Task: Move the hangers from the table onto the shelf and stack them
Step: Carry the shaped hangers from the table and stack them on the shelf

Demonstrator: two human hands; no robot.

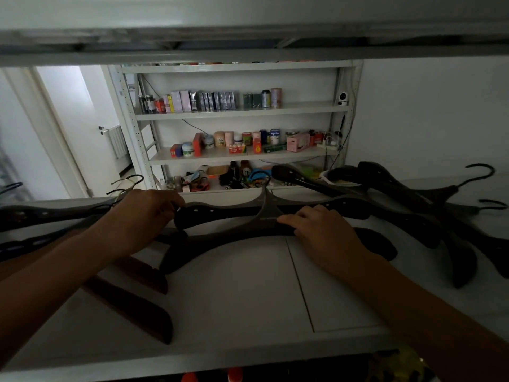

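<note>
Two dark grey plastic hangers [228,221] lie stacked across the middle of the white shelf board [248,299], their hooks pointing away from me. My left hand [146,213] grips the left arm of the upper one. My right hand [319,230] rests palm down on the stack just right of the neck, fingers curled over the lower hanger's edge. More dark hangers [413,194] lie in a loose pile at the right. Brown wooden hangers [132,301] lie at the left, partly hidden under my left forearm.
A shelf board [248,53] hangs low overhead. Behind stands a white metal rack [242,111] filled with boxes, bottles and jars. Further dark hangers with wire hooks [126,183] lie at the far left. A seam [300,285] runs across the board.
</note>
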